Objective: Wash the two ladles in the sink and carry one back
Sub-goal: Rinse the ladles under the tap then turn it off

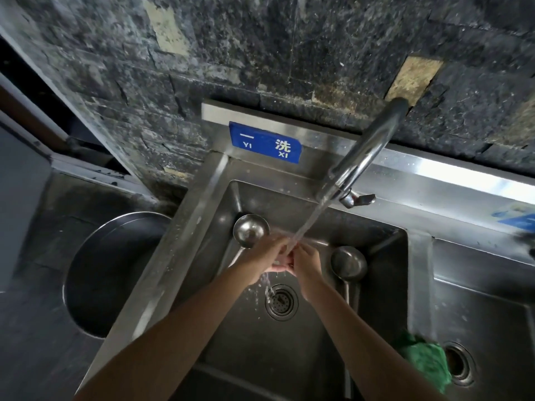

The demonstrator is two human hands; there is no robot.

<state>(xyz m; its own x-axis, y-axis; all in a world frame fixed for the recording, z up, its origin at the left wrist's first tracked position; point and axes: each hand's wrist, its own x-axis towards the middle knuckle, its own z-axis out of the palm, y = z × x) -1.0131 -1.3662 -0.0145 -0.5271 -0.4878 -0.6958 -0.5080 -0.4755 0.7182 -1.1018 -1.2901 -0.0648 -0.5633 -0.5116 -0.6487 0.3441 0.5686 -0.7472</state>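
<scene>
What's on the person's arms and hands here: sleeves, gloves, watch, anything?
Nothing worn that shows. Both forearms are bare up to the frame edge, no sleeves in view. The left hand and right hand have no gloves, and no watch, bands or rings are visible. The fingers are wet under the tap stream.

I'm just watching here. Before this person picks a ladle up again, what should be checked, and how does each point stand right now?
1. Water running from the faucet: ok.
2. Both ladles within reach in the sink: ok; left ladle and right ladle lean against its walls.
3. Hands free: ok; left hand and right hand rub together under the stream, holding nothing.
4. Drain unblocked: ok, no water pooling.
5. Ladles clean: cannot tell.
6. Green cloth out of the way: ok, on the divider.
</scene>
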